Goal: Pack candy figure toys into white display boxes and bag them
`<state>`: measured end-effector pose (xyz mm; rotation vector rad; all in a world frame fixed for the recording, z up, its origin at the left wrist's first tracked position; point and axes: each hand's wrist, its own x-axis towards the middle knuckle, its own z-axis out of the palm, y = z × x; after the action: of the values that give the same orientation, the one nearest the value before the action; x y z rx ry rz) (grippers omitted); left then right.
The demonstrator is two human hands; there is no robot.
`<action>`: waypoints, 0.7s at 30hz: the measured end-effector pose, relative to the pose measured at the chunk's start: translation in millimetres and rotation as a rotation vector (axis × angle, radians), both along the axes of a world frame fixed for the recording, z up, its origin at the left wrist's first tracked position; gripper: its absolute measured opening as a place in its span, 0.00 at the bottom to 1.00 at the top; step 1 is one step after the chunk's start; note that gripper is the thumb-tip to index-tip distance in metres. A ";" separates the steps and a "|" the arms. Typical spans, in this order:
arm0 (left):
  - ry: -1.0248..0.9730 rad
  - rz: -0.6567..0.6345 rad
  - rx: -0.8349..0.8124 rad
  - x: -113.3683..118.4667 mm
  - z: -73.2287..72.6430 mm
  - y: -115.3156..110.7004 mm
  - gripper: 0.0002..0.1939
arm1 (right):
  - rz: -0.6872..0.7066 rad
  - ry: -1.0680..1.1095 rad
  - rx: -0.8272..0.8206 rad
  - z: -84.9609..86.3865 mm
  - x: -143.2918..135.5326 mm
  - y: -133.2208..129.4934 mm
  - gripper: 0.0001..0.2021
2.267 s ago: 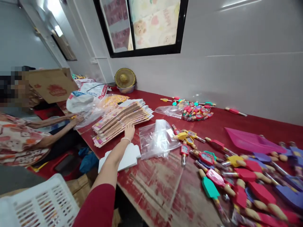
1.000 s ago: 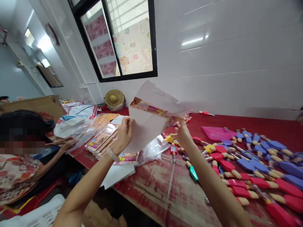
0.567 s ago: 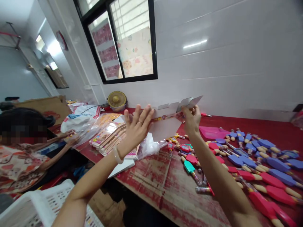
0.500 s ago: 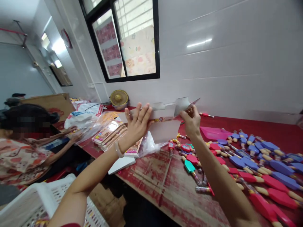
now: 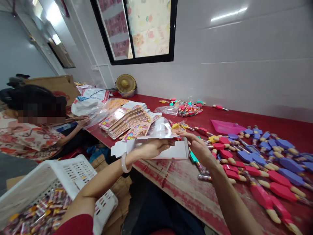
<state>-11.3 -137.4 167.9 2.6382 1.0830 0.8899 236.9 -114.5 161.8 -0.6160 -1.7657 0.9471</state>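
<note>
A partly folded cardboard box (image 5: 168, 154), white on its inner side, is held low over the table's front edge with flaps sticking out. My left hand (image 5: 153, 148), a pale bangle on its wrist, is closed on the box's left and middle part, fingers pointing right. At the right end, my right hand (image 5: 199, 147) grips the end flap, its fingertips partly hidden behind the card. Just beyond the box lie a clear plastic piece (image 5: 160, 128) and a stack of printed cartons (image 5: 127, 119).
Spade-shaped toys, blue (image 5: 290, 168) and red (image 5: 253, 170), cover the table's right side near a pink tray (image 5: 227, 127). A white basket (image 5: 85, 166) with small tubes stands lower left. A co-worker (image 5: 31, 130) sits at left, beside plastic bags (image 5: 85, 105).
The card has come down and nearer, from a raised flat sheet to a partly folded box. Both hands dropped with it, and my left hand's spread fingers have closed. The view tilted downward.
</note>
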 end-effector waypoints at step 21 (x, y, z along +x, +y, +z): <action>-0.952 0.223 -0.406 -45.0 -59.1 -9.8 0.32 | -0.521 -0.093 0.072 -27.4 -17.0 -4.2 0.17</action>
<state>-56.3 -147.2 108.8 1.4666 1.0991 1.5253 219.9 -118.6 134.3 -1.0234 -1.5928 0.4991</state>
